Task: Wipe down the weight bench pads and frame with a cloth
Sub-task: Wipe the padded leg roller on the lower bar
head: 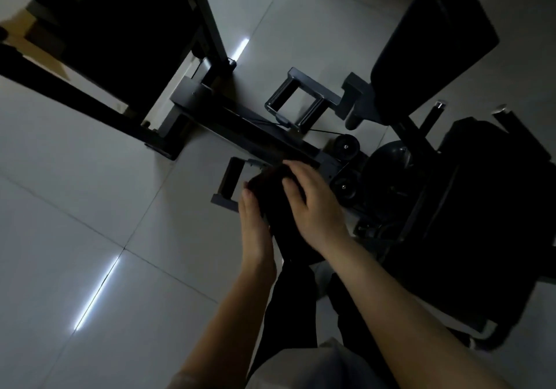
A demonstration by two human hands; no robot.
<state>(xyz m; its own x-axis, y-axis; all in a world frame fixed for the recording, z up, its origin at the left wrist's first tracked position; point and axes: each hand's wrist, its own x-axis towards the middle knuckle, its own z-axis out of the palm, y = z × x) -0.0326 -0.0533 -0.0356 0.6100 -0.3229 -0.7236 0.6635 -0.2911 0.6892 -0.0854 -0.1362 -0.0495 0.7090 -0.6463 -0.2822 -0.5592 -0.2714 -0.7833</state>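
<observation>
A dark cloth (pixel 272 199) hangs between my two hands in the middle of the view. My left hand (pixel 254 223) grips its left side and my right hand (pixel 310 202) covers its top right. Both hands hover over the low dark metal frame bar (pixel 240 121) of the weight bench, close to a rectangular foot bracket (pixel 230 182). The black back pad (pixel 433 45) rises at the upper right, and the black seat pad (pixel 493 178) lies at the right. The room is dim, so the cloth's lower end blends into my dark trousers.
Pale floor tiles (pixel 90 208) spread to the left and below. A second rectangular bracket (pixel 296 100) and two small black wheels (pixel 346 146) sit along the frame. A tall dark rack upright (pixel 210 18) stands at the top left. My legs fill the bottom centre.
</observation>
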